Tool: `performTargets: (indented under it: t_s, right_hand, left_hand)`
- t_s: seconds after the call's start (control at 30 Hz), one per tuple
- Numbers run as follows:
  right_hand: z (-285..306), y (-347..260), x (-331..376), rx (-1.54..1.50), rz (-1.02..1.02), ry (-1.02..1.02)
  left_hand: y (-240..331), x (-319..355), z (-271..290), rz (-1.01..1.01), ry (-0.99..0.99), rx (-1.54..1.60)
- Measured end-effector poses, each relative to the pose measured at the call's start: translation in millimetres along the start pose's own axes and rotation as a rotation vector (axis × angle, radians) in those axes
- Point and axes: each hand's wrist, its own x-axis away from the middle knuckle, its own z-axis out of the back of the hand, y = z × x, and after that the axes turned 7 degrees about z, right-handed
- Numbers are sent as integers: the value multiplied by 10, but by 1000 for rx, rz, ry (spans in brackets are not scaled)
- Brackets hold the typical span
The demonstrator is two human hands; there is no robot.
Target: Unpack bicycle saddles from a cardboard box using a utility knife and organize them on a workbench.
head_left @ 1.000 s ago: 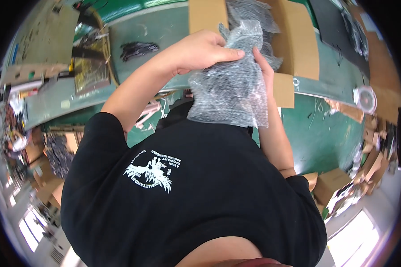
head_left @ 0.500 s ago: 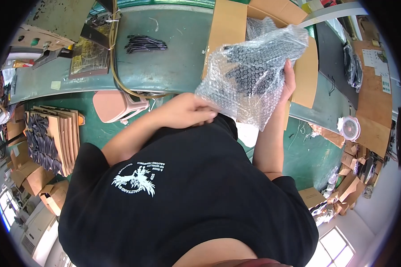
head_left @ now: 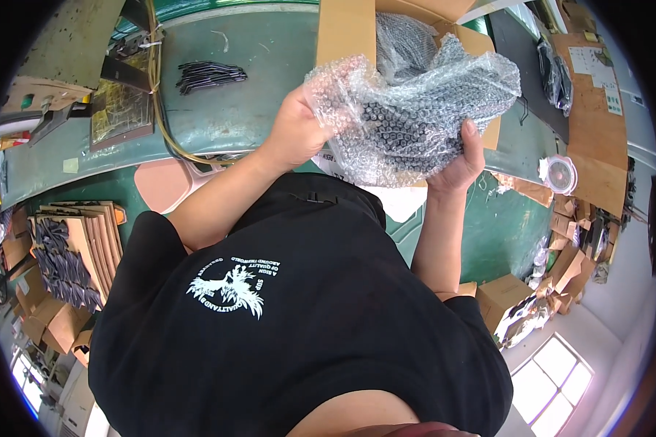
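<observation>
A bubble wrap bag (head_left: 415, 127) with dark contents showing through it is held up in front of me, over the near edge of the workbench. My left hand (head_left: 299, 135) is closed on its crumpled left end, with the fingertips partly hidden behind the plastic. At the lower right, my right hand (head_left: 461, 159) supports the bag, thumb on the front and fingers underneath. An open cardboard box (head_left: 346, 33) stands just behind, and another bubble-wrapped bundle (head_left: 403, 45) shows inside it. What the bag contains cannot be made out clearly.
Dark thin strips (head_left: 210, 76) lie in a pile on the green workbench (head_left: 270, 65). A machine (head_left: 44, 58) with a hanging hose (head_left: 157, 95) stands left. Below the bench are a pink chair (head_left: 160, 186) and stacked cardboard sheets (head_left: 98, 247). A small fan (head_left: 560, 175) is right.
My left hand has risen from near my waist and taken hold of the bag's left end. The bag has turned to lie more level. The view has shifted slightly to the right.
</observation>
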Motion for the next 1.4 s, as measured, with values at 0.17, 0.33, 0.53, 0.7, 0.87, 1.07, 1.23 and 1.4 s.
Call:
performTargets:
  t_s: [0.17, 0.33, 0.53, 0.7, 0.87, 1.07, 1.23, 1.4]
  right_hand:
    - [29, -40, 131, 1, 8, 42]
    - [97, 1, 229, -44, 47, 75]
    - [98, 7, 352, -116, 53, 126]
    - [179, 81, 420, -101, -11, 69]
    - [143, 130, 491, -38, -60, 90]
    - [125, 192, 502, 27, -143, 117]
    - [-247, 303, 414, 276, -162, 35]
    - [-454, 541, 308, 232, -199, 74]
  left_hand:
    - [44, -49, -85, 62, 58, 99]
    - [41, -61, -174, 25, 118, 313]
    - [151, 46, -137, -23, 164, 498]
    - [116, -59, -31, -101, 225, 411]
    - [139, -112, 78, 61, 213, -191]
    - [123, 150, 199, 287, -293, -491]
    - [442, 78, 106, 186, -522, -880]
    - [313, -13, 346, 70, -486, -836]
